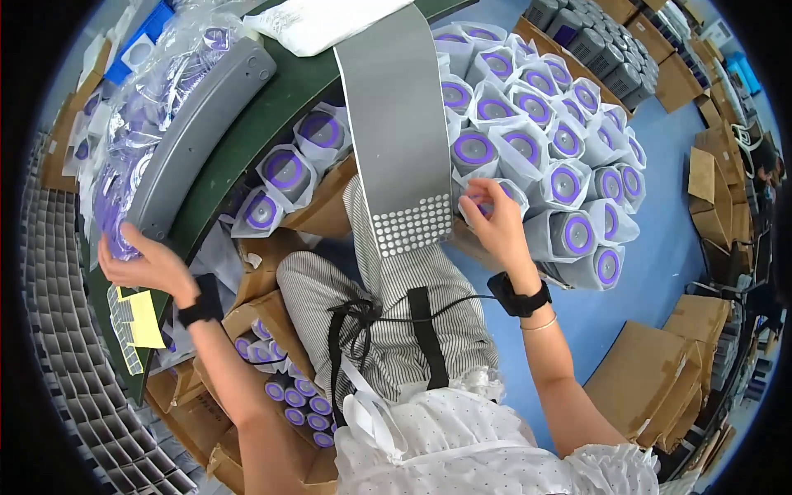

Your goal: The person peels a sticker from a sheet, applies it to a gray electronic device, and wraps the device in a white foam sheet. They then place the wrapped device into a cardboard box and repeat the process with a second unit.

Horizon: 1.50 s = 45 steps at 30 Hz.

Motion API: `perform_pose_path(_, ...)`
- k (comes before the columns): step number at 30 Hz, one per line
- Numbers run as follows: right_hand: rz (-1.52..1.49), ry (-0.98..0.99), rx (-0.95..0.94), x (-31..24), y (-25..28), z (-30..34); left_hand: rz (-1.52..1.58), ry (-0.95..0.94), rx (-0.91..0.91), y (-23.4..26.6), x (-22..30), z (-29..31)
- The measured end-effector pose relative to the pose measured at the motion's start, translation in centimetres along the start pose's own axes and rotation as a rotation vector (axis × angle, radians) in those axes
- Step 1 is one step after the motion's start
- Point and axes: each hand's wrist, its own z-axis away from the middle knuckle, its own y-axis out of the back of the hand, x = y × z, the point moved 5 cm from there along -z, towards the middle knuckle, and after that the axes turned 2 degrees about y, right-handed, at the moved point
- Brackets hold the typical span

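Observation:
My left hand (144, 262) is at the near end of a heap of clear, purple-tinted plastic parts (124, 186). One such part lies between its thumb and curved fingers. My right hand (499, 224) hovers beside a long grey board (396, 124), fingers curled and fingertips close together; anything pinched there is too small to make out. Rows of round whitish dots (412, 227) cover the board's near end, above my lap. Behind the right fingers stand many grey cylinders with purple rings (565, 184), each in a white wrapper.
A dark grey curved bar (202, 136) lies on the green table (239, 140) beside the plastic heap. Yellow paper (145, 320) hangs near the table edge. An open carton (285, 318) by my left leg holds purple-ended cylinders. More cardboard boxes (639, 363) stand at right.

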Motion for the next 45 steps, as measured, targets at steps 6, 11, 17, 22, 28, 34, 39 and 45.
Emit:
perform_pose_path(6,0.159,0.014,-0.063,0.2,-2.4,0.1,0.823,0.213,-1.144,-1.0,15.0,16.4)
perform_pose_path(11,0.168,0.069,-0.146,-1.0,-3.8,0.5,1.151,0.763,-1.561,-1.9,17.4,25.1)
perform_pose_path(17,0.346,0.513,-0.064,-5.2,-2.1,1.7,1.447,0.951,-1.353,0.8,19.6,20.8)
perform_pose_path(22,0.408,0.608,-0.064,-8.3,-1.1,0.8,1.427,0.707,-1.251,1.0,20.5,17.6)
perform_pose_path(28,0.344,0.563,-0.085,-8.2,-1.1,-1.9,1.145,0.263,-1.26,0.1,21.3,15.6)
perform_pose_path(34,0.183,0.51,-0.001,-8.8,-0.8,-3.4,0.647,-0.11,-0.73,1.9,22.0,13.5)
perform_pose_path(39,0.228,0.558,0.021,-10.1,0.0,-3.8,0.732,-0.298,-0.742,0.8,22.8,11.2)
perform_pose_path(45,0.125,0.659,0.028,-12.1,1.0,-3.6,0.91,-0.326,-0.776,-0.1,23.2,9.6)
